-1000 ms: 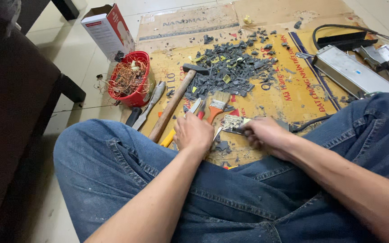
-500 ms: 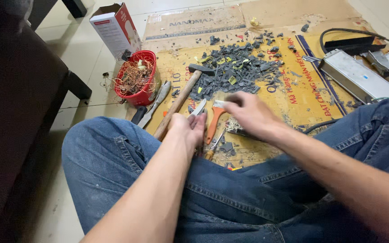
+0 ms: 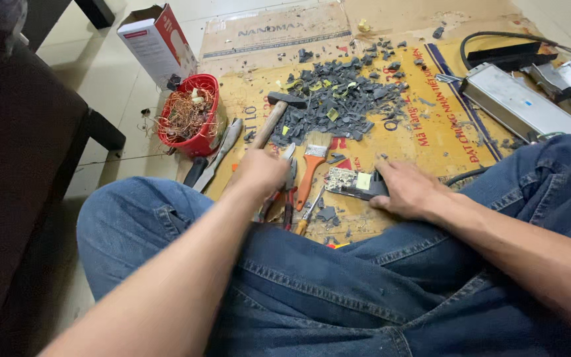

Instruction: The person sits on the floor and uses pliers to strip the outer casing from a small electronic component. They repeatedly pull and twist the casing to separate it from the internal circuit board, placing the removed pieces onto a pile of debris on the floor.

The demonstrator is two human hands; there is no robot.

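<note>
While left hand [image 3: 259, 173] grips hammer [image 3: 273, 118], right hand [image 3: 408, 190] holds board [image 3: 348, 181]

small circuit board [image 3: 346, 182] flat on cardboard; wooden-handled hammer [image 3: 273, 119] lying nearby.

Left hand [image 3: 259, 173] moved onto hammer [image 3: 273, 119] handle; right hand [image 3: 410, 190] shifted right.

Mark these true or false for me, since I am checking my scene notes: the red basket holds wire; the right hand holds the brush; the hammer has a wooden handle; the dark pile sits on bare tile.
1. The red basket holds tangled copper wire. True.
2. The right hand holds the brush. False: it rests on a small circuit board; the brush lies apart on the cardboard.
3. The hammer has a wooden handle. True.
4. The pile of dark fragments sits on bare tile. False: it lies on the cardboard.
</note>
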